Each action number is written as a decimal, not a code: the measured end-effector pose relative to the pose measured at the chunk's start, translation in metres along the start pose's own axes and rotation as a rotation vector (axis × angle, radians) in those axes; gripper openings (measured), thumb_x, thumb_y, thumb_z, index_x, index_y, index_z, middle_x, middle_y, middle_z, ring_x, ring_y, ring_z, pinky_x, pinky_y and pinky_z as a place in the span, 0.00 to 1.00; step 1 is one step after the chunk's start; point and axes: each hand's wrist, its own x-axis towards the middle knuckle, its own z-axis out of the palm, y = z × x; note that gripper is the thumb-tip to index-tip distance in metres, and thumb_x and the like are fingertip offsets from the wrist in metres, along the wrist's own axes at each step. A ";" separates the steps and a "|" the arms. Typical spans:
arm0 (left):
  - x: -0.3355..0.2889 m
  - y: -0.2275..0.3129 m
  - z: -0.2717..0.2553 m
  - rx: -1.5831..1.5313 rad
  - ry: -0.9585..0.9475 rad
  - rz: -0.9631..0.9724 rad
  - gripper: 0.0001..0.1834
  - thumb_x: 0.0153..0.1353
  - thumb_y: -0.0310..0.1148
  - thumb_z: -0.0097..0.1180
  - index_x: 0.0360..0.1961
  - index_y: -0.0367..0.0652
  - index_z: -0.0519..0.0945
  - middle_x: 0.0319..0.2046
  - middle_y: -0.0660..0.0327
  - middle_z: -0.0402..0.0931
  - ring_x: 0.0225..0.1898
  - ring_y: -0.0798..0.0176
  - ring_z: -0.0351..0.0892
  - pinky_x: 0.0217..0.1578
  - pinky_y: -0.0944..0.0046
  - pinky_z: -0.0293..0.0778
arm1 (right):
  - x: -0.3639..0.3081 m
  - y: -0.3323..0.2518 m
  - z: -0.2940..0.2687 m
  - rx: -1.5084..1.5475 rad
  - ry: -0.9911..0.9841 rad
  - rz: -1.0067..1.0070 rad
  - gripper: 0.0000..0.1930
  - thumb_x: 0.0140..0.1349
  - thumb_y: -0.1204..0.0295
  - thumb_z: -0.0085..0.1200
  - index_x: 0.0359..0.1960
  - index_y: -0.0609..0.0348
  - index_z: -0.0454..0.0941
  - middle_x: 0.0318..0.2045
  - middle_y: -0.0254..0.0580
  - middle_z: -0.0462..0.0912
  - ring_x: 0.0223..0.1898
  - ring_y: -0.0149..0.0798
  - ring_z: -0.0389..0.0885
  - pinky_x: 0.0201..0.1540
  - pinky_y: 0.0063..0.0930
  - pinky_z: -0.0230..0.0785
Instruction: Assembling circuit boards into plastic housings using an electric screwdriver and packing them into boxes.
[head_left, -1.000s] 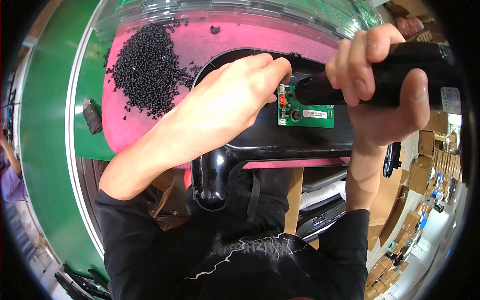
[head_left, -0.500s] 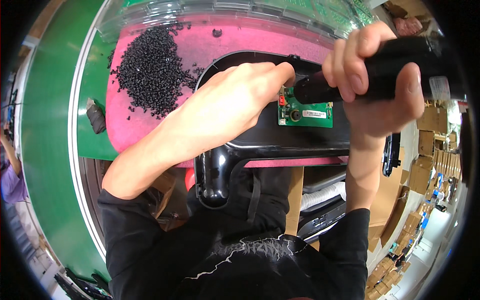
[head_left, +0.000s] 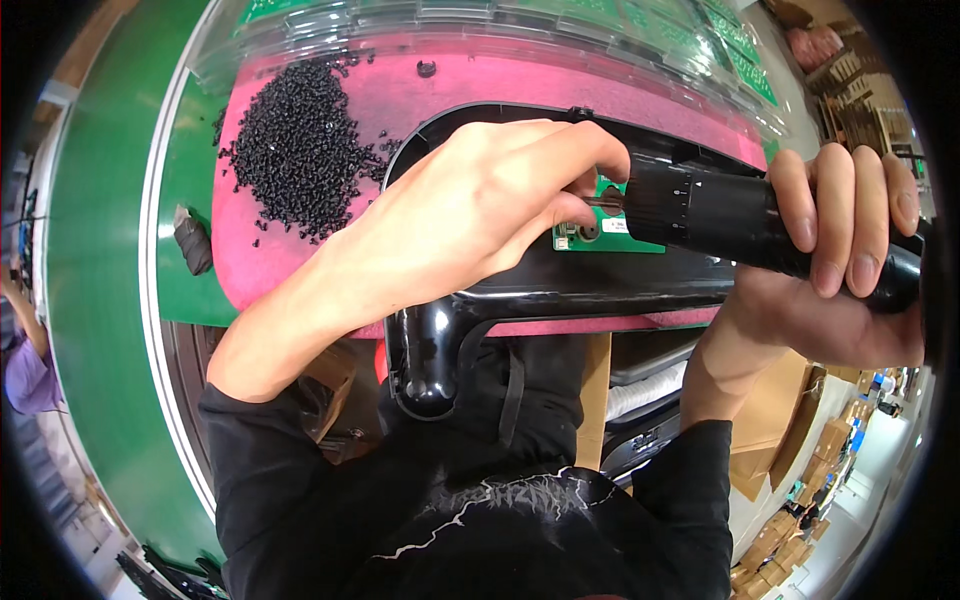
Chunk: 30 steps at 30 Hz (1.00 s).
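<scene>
My right hand (head_left: 835,240) is wrapped round a black electric screwdriver (head_left: 705,208), held almost level with its bit end to the left. My left hand (head_left: 480,200) is closed in a pinch at the thin bit; whatever sits between its fingertips is too small to make out. Below both hands lies a green circuit board (head_left: 648,241), partly covered by the screwdriver and the left fingers. It rests in a black plastic housing (head_left: 600,287) with a rounded handle-like end hanging over the near table edge. A heap of small black screws (head_left: 300,150) lies left of the housing.
The work surface is a pink mat (head_left: 235,260) on a green table (head_left: 185,290). Clear plastic trays (head_left: 420,35) stand along the far side, with green boards at the right. A small dark wrapped bundle (head_left: 193,240) lies at the left. Cardboard boxes (head_left: 775,430) stand to the right.
My right hand has swung the screwdriver lower and turned it, so its front and bit now show. My left fingers have moved slightly right, meeting the bit.
</scene>
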 end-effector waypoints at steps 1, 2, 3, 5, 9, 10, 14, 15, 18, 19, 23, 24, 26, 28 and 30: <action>0.000 -0.001 0.000 0.040 0.011 0.031 0.17 0.50 0.18 0.61 0.43 0.34 0.76 0.30 0.55 0.79 0.31 0.56 0.82 0.33 0.63 0.77 | 0.001 -0.002 -0.002 -0.005 -0.019 0.011 0.20 0.48 0.56 0.58 0.34 0.54 0.67 0.17 0.23 0.69 0.17 0.21 0.67 0.29 0.16 0.60; 0.000 -0.001 0.000 0.039 0.008 0.032 0.17 0.50 0.18 0.61 0.43 0.34 0.76 0.30 0.55 0.79 0.31 0.56 0.82 0.33 0.63 0.77 | 0.002 -0.003 -0.002 -0.009 -0.038 0.023 0.20 0.48 0.56 0.58 0.34 0.54 0.67 0.17 0.23 0.69 0.17 0.21 0.66 0.29 0.16 0.60; 0.000 -0.001 0.002 0.049 0.024 0.044 0.16 0.50 0.18 0.62 0.42 0.35 0.77 0.29 0.55 0.79 0.31 0.56 0.82 0.32 0.63 0.77 | 0.002 -0.004 -0.003 -0.010 -0.034 0.021 0.20 0.48 0.56 0.58 0.34 0.54 0.67 0.17 0.23 0.69 0.17 0.21 0.66 0.29 0.16 0.60; 0.001 -0.001 0.002 0.056 0.038 0.055 0.16 0.49 0.18 0.62 0.42 0.35 0.77 0.29 0.55 0.79 0.31 0.57 0.82 0.32 0.63 0.77 | 0.002 -0.005 -0.005 0.009 -0.065 0.033 0.19 0.47 0.58 0.59 0.34 0.54 0.67 0.18 0.23 0.71 0.17 0.21 0.67 0.29 0.16 0.60; 0.001 0.000 -0.001 -0.010 0.002 0.007 0.15 0.49 0.18 0.61 0.41 0.35 0.78 0.29 0.56 0.79 0.31 0.57 0.81 0.33 0.63 0.76 | -0.001 -0.002 -0.007 -0.017 -0.126 0.024 0.20 0.48 0.56 0.60 0.34 0.53 0.67 0.18 0.23 0.71 0.17 0.21 0.67 0.29 0.16 0.60; 0.000 0.001 -0.001 -0.047 -0.022 -0.026 0.15 0.49 0.17 0.61 0.41 0.35 0.78 0.29 0.56 0.79 0.32 0.57 0.81 0.34 0.63 0.76 | -0.001 -0.001 -0.007 -0.026 -0.148 0.021 0.21 0.48 0.55 0.60 0.34 0.53 0.67 0.18 0.23 0.71 0.18 0.21 0.68 0.29 0.16 0.60; 0.000 -0.001 0.002 -0.130 -0.092 0.004 0.14 0.49 0.16 0.60 0.39 0.35 0.79 0.29 0.56 0.79 0.32 0.57 0.80 0.35 0.63 0.76 | -0.003 0.002 -0.008 -0.055 -0.234 0.005 0.22 0.48 0.53 0.61 0.35 0.52 0.66 0.18 0.22 0.72 0.18 0.21 0.69 0.29 0.16 0.61; 0.001 -0.002 -0.001 -0.143 -0.113 -0.013 0.13 0.49 0.16 0.60 0.37 0.34 0.79 0.29 0.56 0.79 0.33 0.57 0.80 0.35 0.63 0.75 | -0.004 0.003 -0.008 -0.066 -0.255 0.001 0.23 0.48 0.52 0.62 0.35 0.52 0.66 0.18 0.22 0.72 0.18 0.21 0.69 0.29 0.16 0.61; 0.000 -0.003 -0.005 -0.128 -0.053 -0.120 0.08 0.47 0.16 0.61 0.31 0.33 0.80 0.28 0.56 0.79 0.30 0.57 0.80 0.32 0.65 0.75 | -0.007 0.004 -0.009 -0.097 -0.319 -0.011 0.24 0.48 0.50 0.63 0.35 0.52 0.66 0.18 0.22 0.72 0.18 0.21 0.70 0.29 0.16 0.62; -0.001 -0.003 -0.002 -0.070 -0.027 -0.106 0.07 0.48 0.17 0.61 0.30 0.33 0.80 0.27 0.56 0.79 0.29 0.58 0.80 0.31 0.66 0.75 | -0.006 0.002 -0.007 -0.213 -0.327 0.026 0.26 0.48 0.48 0.63 0.36 0.52 0.66 0.20 0.22 0.73 0.19 0.21 0.70 0.29 0.17 0.62; -0.001 -0.004 0.000 0.130 0.065 -0.043 0.04 0.50 0.18 0.61 0.28 0.33 0.79 0.26 0.57 0.78 0.28 0.59 0.80 0.29 0.66 0.74 | -0.004 0.002 -0.005 -0.330 -0.355 0.162 0.27 0.51 0.47 0.60 0.39 0.53 0.67 0.21 0.24 0.73 0.19 0.23 0.70 0.28 0.19 0.62; 0.000 -0.006 -0.005 0.176 0.099 -0.036 0.04 0.51 0.18 0.60 0.28 0.33 0.78 0.25 0.57 0.77 0.28 0.59 0.80 0.28 0.65 0.73 | -0.002 0.003 -0.006 -0.338 -0.396 0.198 0.27 0.52 0.47 0.59 0.40 0.54 0.67 0.21 0.26 0.73 0.20 0.24 0.70 0.28 0.21 0.62; -0.001 -0.008 -0.008 0.172 0.107 -0.061 0.03 0.53 0.21 0.60 0.29 0.33 0.78 0.24 0.56 0.77 0.27 0.57 0.79 0.28 0.64 0.72 | -0.005 0.007 -0.006 -0.333 -0.376 0.194 0.26 0.53 0.47 0.58 0.40 0.54 0.67 0.21 0.26 0.72 0.19 0.24 0.69 0.28 0.21 0.62; -0.004 -0.007 -0.002 0.183 0.072 -0.089 0.04 0.56 0.23 0.59 0.29 0.33 0.77 0.23 0.54 0.75 0.26 0.52 0.77 0.27 0.62 0.71 | -0.013 0.010 -0.007 -0.328 -0.328 0.183 0.26 0.54 0.47 0.56 0.41 0.55 0.67 0.22 0.27 0.72 0.19 0.24 0.68 0.28 0.21 0.61; -0.003 0.000 -0.003 0.176 0.037 -0.168 0.08 0.60 0.26 0.57 0.27 0.32 0.75 0.22 0.51 0.72 0.25 0.48 0.75 0.27 0.59 0.70 | -0.015 0.012 -0.007 -0.326 -0.306 0.180 0.26 0.55 0.47 0.55 0.41 0.55 0.67 0.22 0.27 0.72 0.19 0.24 0.67 0.27 0.22 0.61</action>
